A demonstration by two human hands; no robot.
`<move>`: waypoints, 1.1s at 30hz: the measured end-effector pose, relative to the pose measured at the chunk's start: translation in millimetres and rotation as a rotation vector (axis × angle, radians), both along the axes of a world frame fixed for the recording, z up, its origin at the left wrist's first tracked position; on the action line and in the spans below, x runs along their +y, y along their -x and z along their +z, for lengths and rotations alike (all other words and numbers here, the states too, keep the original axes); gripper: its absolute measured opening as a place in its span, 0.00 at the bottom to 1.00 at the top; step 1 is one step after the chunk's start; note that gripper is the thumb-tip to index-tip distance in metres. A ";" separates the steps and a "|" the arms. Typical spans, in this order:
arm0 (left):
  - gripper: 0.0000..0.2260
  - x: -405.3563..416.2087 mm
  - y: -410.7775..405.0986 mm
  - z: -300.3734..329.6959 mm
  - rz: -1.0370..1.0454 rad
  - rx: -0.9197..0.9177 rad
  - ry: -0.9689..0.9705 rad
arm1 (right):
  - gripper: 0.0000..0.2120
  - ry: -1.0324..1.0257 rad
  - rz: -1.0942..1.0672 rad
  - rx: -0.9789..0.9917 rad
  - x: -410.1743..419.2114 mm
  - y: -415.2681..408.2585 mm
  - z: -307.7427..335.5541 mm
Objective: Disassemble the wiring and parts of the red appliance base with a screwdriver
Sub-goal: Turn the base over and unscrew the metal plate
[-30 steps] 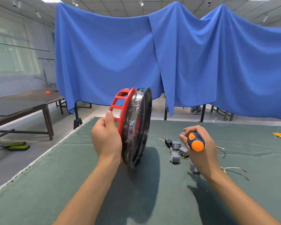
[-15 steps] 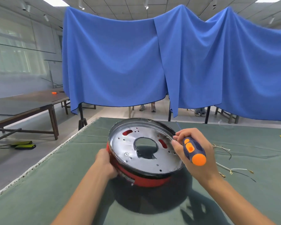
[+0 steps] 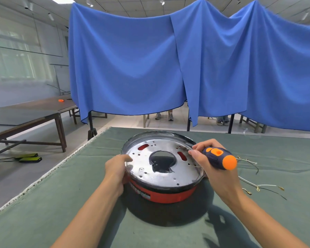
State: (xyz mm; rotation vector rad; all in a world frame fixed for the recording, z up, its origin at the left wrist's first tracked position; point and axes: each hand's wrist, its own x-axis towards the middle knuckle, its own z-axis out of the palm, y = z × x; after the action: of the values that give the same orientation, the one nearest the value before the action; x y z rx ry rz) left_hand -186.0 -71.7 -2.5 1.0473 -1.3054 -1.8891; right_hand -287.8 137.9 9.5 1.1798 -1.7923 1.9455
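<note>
Red appliance base [image 3: 170, 195] sat flat on the green-covered table [image 3: 43, 212], near the middle, its round silver metal plate [image 3: 161, 165] facing up with a large cut-out hole at center and two red slots showing through. Left hand [image 3: 115, 170] reached in from lower left, forearm angled up-right, fingers curled over the base's left rim, thumb on top of the plate edge, gripping it. Right hand [image 3: 211, 167] came in from lower right, wrist bent, fingers wrapped round the screwdriver [image 3: 219, 158], thumb and forefinger pinching near the front of the handle at the plate's right rim. Screwdriver handle was dark blue with orange inserts, orange butt cap pointing right and toward the camera; long axis ran roughly left-right, tip end toward the plate. Shaft and tip hidden by fingers, contact with plate unclear. Loose white wires [image 3: 258, 186] with terminals lay on the table right of the base, apart from it. Blue cloth [image 3: 150, 68] hung behind the table.
</note>
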 end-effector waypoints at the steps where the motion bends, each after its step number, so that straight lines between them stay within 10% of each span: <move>1: 0.07 0.4 1.0 -2.1 0.034 0.030 -0.003 | 0.09 0.026 0.005 -0.020 -0.4 -1.1 2.3; 12: 0.04 13.1 -6.9 -3.7 -0.208 0.030 -0.013 | 0.03 0.270 0.304 -0.343 5.7 -9.2 35.7; 25: 0.07 12.1 -4.0 -1.7 -0.200 0.036 0.286 | 0.14 0.205 0.090 -0.208 0.7 -26.0 50.2; 33: 0.09 17.7 -2.9 -15.0 -0.182 0.132 0.115 | 0.12 0.209 0.144 -0.248 -36.5 -35.2 68.7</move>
State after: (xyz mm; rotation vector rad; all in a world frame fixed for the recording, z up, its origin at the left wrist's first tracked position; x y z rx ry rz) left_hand -183.2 -53.9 -17.5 0.7546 -1.4541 -1.9531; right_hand -252.6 101.4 78.2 1.0640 -1.5986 2.3879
